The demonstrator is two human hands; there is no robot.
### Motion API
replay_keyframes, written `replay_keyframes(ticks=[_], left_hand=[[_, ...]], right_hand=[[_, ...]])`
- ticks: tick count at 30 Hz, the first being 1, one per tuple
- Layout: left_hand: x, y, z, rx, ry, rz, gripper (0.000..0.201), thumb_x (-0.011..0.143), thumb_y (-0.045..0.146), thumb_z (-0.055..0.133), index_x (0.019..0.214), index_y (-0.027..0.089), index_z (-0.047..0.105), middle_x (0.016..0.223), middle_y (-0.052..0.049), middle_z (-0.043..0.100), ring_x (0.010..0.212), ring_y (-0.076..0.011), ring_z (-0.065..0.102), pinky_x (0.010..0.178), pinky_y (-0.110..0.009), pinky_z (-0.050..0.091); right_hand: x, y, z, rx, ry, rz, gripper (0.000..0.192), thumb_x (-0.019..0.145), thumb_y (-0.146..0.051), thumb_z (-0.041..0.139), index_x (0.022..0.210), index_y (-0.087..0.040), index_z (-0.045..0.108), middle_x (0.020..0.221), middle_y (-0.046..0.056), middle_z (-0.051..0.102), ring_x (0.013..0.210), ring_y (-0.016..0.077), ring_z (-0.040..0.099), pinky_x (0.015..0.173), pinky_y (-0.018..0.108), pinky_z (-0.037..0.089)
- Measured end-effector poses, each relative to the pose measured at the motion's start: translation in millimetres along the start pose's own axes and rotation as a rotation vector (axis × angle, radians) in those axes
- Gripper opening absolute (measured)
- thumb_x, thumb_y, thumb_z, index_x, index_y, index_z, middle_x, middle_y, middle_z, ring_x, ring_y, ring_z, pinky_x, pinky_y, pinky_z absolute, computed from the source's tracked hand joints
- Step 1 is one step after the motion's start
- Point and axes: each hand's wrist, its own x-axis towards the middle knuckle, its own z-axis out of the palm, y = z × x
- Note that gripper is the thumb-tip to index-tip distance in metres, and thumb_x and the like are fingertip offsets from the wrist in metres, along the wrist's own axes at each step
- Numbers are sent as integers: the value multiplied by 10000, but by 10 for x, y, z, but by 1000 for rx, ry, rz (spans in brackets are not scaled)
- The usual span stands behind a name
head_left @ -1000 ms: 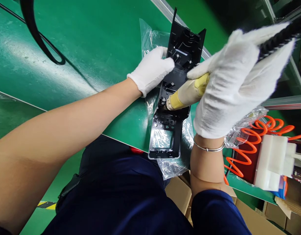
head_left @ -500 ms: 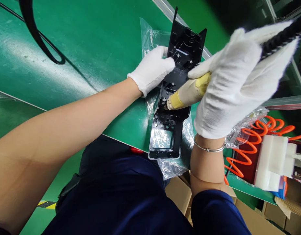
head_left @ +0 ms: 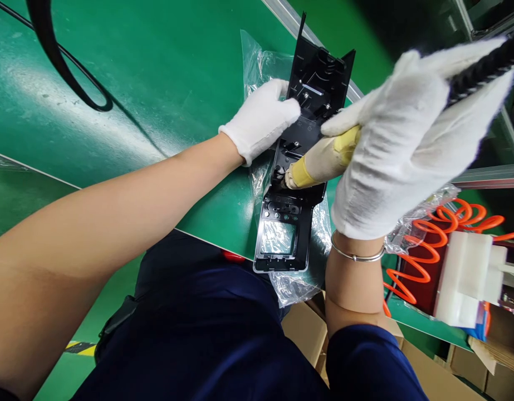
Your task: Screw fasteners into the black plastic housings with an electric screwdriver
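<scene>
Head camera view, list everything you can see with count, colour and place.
plastic housing: one, black, on the plastic bag
plastic bag: one, clear, under the housing
power screwdriver: one, cream and yellow, tip on the housing
table: one, green
strap: one, black, top left
coiled hose: one, orange, right
block: one, white, right
cardboard boxes: brown, below the table edge
bracelet: one, silver, right wrist
left hand: white glove, on the housing's edge
right hand: white glove, gripping the screwdriver

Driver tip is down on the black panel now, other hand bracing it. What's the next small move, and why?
Probably keep the screwdriver pressed straight down and finish this screw: its tip sits on the black panel mid-length, and the left hand braces the panel's edge.
</scene>
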Motion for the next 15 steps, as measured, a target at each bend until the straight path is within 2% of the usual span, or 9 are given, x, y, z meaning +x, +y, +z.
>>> replay_keyframes(ticks=[6,15], left_hand=[[0,-31,1,-1,-8,18,146,954,131,513,840,201,569,1051,-47,743,994,-181,636,808,-256,467],[3,-38,8,-42,-17,39,122,952,113,517,878,196,568,1122,-77,740,1029,-176,654,827,-238,476]], right_hand=[[5,-42,32,12,11,13,469,1056,-394,285,1495,-331,438,1116,-27,672,1421,178,553,1112,366,586],[-1,-48,44,12,34,-1,410,1055,-369,342,1412,-280,522,1107,-13,677,1375,191,598,1127,390,583]])
